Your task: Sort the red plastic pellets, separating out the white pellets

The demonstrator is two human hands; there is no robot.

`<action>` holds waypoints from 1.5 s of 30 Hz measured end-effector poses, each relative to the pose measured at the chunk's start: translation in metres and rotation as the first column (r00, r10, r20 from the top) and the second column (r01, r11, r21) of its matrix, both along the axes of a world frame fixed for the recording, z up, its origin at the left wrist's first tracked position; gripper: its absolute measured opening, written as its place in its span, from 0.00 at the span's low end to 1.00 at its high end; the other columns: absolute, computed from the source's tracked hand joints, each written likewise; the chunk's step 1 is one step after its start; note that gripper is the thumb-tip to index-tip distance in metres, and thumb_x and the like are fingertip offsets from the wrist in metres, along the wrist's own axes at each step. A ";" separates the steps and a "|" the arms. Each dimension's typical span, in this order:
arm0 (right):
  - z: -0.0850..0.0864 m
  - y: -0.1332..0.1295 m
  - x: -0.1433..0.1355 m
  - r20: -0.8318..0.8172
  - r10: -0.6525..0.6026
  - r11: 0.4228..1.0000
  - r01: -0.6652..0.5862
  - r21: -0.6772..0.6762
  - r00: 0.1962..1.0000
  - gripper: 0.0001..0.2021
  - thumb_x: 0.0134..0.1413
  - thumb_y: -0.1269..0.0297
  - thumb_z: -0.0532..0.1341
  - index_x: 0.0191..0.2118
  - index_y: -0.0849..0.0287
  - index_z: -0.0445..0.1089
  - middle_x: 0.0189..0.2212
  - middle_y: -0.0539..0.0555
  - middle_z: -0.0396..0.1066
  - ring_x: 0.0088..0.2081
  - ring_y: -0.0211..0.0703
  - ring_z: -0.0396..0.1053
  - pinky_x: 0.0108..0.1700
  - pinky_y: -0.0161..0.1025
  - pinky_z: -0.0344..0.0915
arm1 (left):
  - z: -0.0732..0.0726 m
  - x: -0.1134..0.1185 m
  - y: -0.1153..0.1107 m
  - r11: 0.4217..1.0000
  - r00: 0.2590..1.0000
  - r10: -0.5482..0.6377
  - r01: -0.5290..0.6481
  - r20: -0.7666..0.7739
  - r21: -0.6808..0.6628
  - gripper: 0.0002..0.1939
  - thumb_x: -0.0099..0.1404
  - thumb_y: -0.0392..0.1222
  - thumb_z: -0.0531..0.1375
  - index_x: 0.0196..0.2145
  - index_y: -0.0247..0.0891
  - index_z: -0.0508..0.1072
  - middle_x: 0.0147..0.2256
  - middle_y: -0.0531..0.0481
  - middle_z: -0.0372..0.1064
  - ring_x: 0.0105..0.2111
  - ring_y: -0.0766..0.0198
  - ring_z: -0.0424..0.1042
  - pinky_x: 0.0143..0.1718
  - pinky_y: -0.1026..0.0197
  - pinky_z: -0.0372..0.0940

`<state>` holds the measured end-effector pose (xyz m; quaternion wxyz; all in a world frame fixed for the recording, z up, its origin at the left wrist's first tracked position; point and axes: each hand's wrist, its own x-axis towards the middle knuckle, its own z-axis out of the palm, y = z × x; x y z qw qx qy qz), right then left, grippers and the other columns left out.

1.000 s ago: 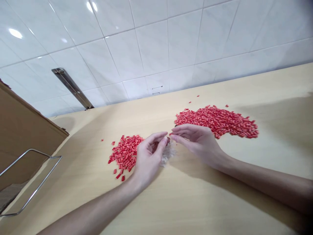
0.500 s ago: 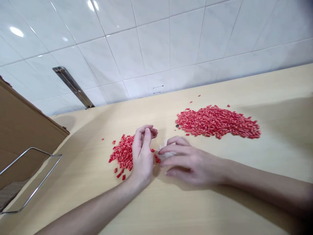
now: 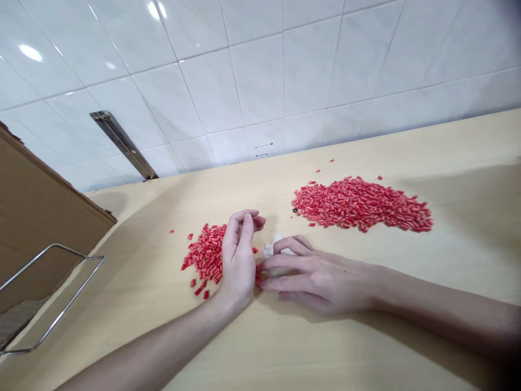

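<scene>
Resting on the counter (image 3: 305, 353), a whitish heap (image 3: 268, 248) is partly covered by the right hand (image 3: 325, 277), which is held palm down with its fingers spread loosely apart. A few loose red pieces (image 3: 258, 275) are seen at its fingertips, just left of the heap; whether any is gripped cannot be told. Also left of the heap, the left hand (image 3: 239, 263) is held on edge, its fingers curled and its thumb laid near them in a narrow shape; whether anything is enclosed there cannot be told. Beyond that hand, farther left of the heap, a smaller pile (image 3: 207, 254) of short red tubes is partly hidden by it, with several tubes scattered at its edges. To the right of the heap and farther back, a larger pile (image 3: 362, 203) of red pieces is spread out, with a small black ring (image 3: 295, 210) set at its near left edge. Well left of the heap, a cardboard box (image 3: 40, 217) and a bent wire frame (image 3: 69, 304) are seen, and behind it the counter is bordered by a tiled wall (image 3: 260, 70), against which a metal strip (image 3: 124, 145) is seen at back left.
</scene>
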<state>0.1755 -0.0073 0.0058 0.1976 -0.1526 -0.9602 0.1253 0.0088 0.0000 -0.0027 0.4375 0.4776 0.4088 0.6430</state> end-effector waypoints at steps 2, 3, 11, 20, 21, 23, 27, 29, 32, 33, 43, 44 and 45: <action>0.002 0.000 0.000 0.035 0.015 1.000 -0.015 -0.002 0.999 0.15 0.67 0.64 0.53 0.53 0.56 0.72 0.54 0.55 0.70 0.55 0.48 0.56 0.58 0.49 0.54 | 0.000 0.000 0.000 1.000 1.000 0.001 -0.001 0.000 -0.002 0.09 0.69 0.46 0.55 0.39 0.39 0.72 0.37 0.49 0.69 0.41 0.63 0.69 0.50 0.57 0.62; 0.003 0.000 0.000 0.048 0.020 1.000 -0.020 -0.002 0.999 0.14 0.67 0.64 0.52 0.52 0.55 0.72 0.53 0.54 0.70 0.55 0.47 0.57 0.58 0.50 0.54 | 0.000 0.001 0.000 1.000 1.000 0.003 -0.003 0.001 -0.004 0.10 0.69 0.47 0.55 0.39 0.39 0.72 0.37 0.49 0.69 0.41 0.63 0.69 0.49 0.57 0.62; 0.003 -0.001 -0.001 0.051 0.022 1.000 -0.023 0.020 0.998 0.14 0.68 0.64 0.52 0.52 0.54 0.73 0.52 0.53 0.71 0.54 0.46 0.57 0.57 0.49 0.55 | 0.001 0.001 -0.001 1.000 1.000 0.000 0.000 -0.007 -0.008 0.09 0.69 0.47 0.55 0.39 0.40 0.72 0.36 0.49 0.69 0.41 0.63 0.69 0.49 0.58 0.62; 0.003 -0.001 -0.002 0.054 0.041 0.999 -0.042 0.011 0.998 0.13 0.67 0.64 0.53 0.46 0.55 0.75 0.50 0.51 0.73 0.53 0.46 0.58 0.57 0.46 0.55 | 0.002 0.001 -0.001 1.000 1.000 -0.018 0.018 0.001 -0.010 0.10 0.70 0.46 0.55 0.38 0.40 0.72 0.36 0.49 0.69 0.41 0.63 0.69 0.48 0.58 0.62; 0.003 -0.001 -0.001 0.051 0.043 0.999 -0.043 0.010 0.998 0.12 0.67 0.64 0.54 0.46 0.55 0.75 0.50 0.51 0.73 0.53 0.45 0.57 0.57 0.46 0.55 | 0.002 0.001 0.000 1.000 1.000 -0.018 0.018 0.000 -0.009 0.09 0.69 0.46 0.55 0.38 0.40 0.72 0.36 0.49 0.69 0.41 0.63 0.69 0.48 0.59 0.62; 0.003 -0.001 -0.001 0.046 0.045 0.999 -0.046 0.012 0.998 0.12 0.66 0.64 0.55 0.45 0.55 0.75 0.49 0.51 0.72 0.54 0.45 0.57 0.57 0.45 0.55 | 0.002 0.001 0.000 1.000 1.000 -0.017 0.017 -0.002 -0.007 0.09 0.69 0.46 0.55 0.38 0.40 0.72 0.36 0.49 0.69 0.40 0.63 0.69 0.48 0.59 0.62; 0.004 -0.001 -0.001 0.048 0.039 0.999 -0.040 0.022 0.998 0.11 0.66 0.64 0.55 0.44 0.55 0.75 0.49 0.52 0.73 0.53 0.44 0.57 0.56 0.45 0.56 | 0.001 0.000 0.000 1.000 1.000 -0.017 0.017 -0.007 -0.002 0.10 0.69 0.46 0.55 0.38 0.40 0.72 0.36 0.49 0.69 0.40 0.63 0.69 0.48 0.58 0.63; 0.004 -0.002 -0.001 0.052 0.041 0.999 -0.042 0.021 0.998 0.11 0.66 0.64 0.55 0.44 0.54 0.75 0.49 0.52 0.73 0.53 0.44 0.57 0.56 0.46 0.55 | 0.001 0.001 0.000 1.000 1.000 -0.019 0.019 -0.004 -0.002 0.10 0.69 0.47 0.55 0.38 0.39 0.72 0.36 0.49 0.69 0.40 0.63 0.69 0.48 0.58 0.63; 0.004 -0.002 -0.001 0.071 0.041 0.999 -0.041 0.009 0.997 0.13 0.67 0.65 0.53 0.45 0.53 0.75 0.50 0.52 0.72 0.54 0.46 0.57 0.57 0.48 0.55 | 0.002 0.001 -0.001 1.000 1.000 -0.019 0.019 -0.002 -0.010 0.10 0.69 0.47 0.56 0.38 0.40 0.72 0.36 0.49 0.69 0.40 0.63 0.69 0.48 0.58 0.63; 0.004 -0.002 -0.001 0.081 0.042 0.999 -0.042 0.004 0.996 0.13 0.67 0.66 0.52 0.46 0.52 0.74 0.51 0.52 0.71 0.55 0.47 0.57 0.57 0.48 0.54 | 0.002 0.001 -0.001 1.000 1.000 -0.017 0.017 -0.004 -0.013 0.10 0.69 0.47 0.56 0.38 0.40 0.72 0.36 0.49 0.69 0.41 0.63 0.69 0.48 0.58 0.63; 0.002 -0.001 -0.001 0.084 0.038 0.999 -0.039 -0.001 0.996 0.13 0.67 0.65 0.53 0.47 0.53 0.74 0.50 0.52 0.72 0.53 0.48 0.58 0.56 0.48 0.55 | 0.003 0.002 -0.001 0.999 1.000 -0.029 0.029 0.008 -0.020 0.09 0.69 0.46 0.55 0.38 0.39 0.72 0.35 0.50 0.69 0.40 0.63 0.69 0.48 0.58 0.62; 0.002 -0.001 -0.001 0.067 0.037 0.999 -0.037 -0.001 0.997 0.13 0.67 0.64 0.53 0.47 0.54 0.74 0.50 0.52 0.72 0.53 0.48 0.58 0.56 0.47 0.55 | 0.003 0.001 -0.001 0.999 0.999 -0.031 0.031 0.008 -0.021 0.09 0.69 0.46 0.55 0.38 0.39 0.72 0.35 0.50 0.69 0.40 0.64 0.69 0.47 0.59 0.62; 0.001 -0.001 -0.001 0.043 0.035 0.999 -0.035 -0.001 0.998 0.12 0.67 0.64 0.54 0.47 0.54 0.75 0.50 0.53 0.72 0.53 0.48 0.58 0.56 0.47 0.55 | 0.003 0.001 -0.001 0.999 0.999 -0.033 0.033 0.007 -0.020 0.09 0.69 0.46 0.55 0.38 0.39 0.72 0.35 0.50 0.69 0.40 0.64 0.69 0.47 0.59 0.62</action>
